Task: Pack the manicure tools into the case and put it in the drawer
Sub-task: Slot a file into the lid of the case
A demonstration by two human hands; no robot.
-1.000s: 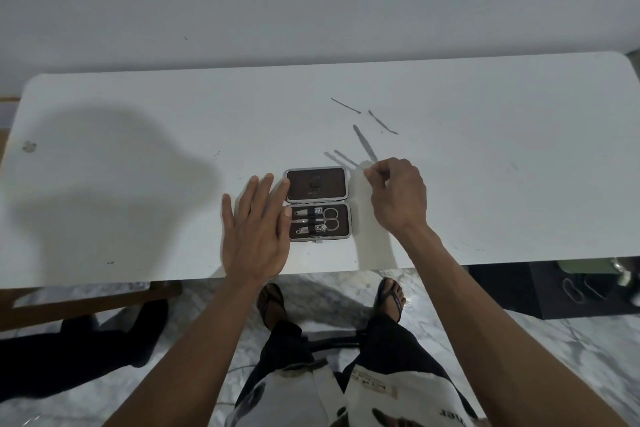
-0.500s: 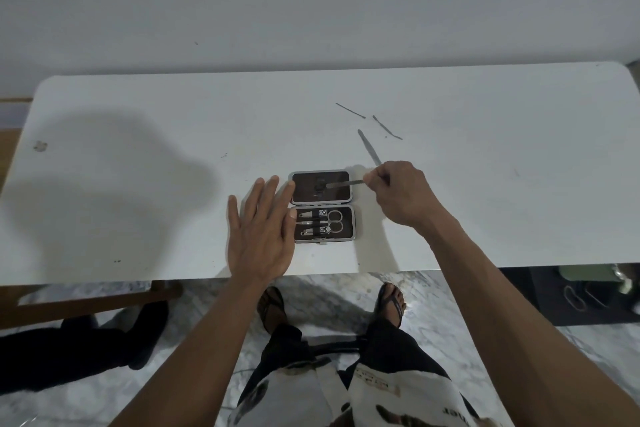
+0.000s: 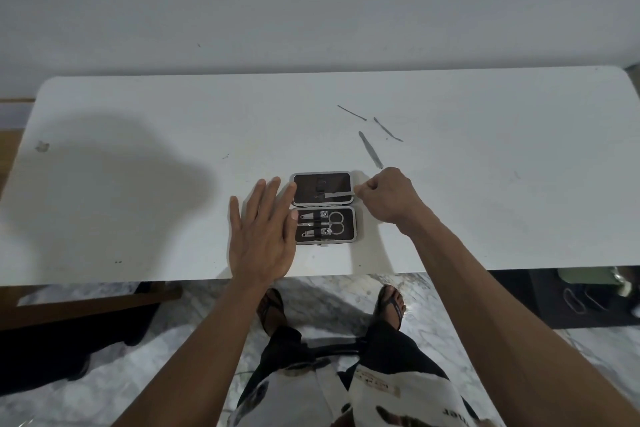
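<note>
Manicure case (image 3: 325, 207) lying open and flat near the front edge of the white table (image 3: 485, 204), far half and near half side by side. Right hand (image 3: 388, 196) curled almost into a fist at the case's right edge, thumb and forefinger pinched tight on the end of a slim metal tool (image 3: 337, 196). Tool stretching leftward across the dark lining of the far half, tip close to the middle strap; whether already tucked under the strap, cannot tell. Left hand (image 3: 265, 234) spread flat, fingers straight and holding nothing, fingertips resting against the case's left edge, palm on the tabletop. Near half already holding small scissors (image 3: 335, 222) and two clippers (image 3: 313, 225) under a strap. Beyond the right hand, three more slender tools loose on the table: a nail file (image 3: 370, 149) just past the knuckles, a thin pusher (image 3: 387, 129) farther right, a fine stick (image 3: 351, 113) farthest back. Below the table edge, marble floor and sandalled feet.
</note>
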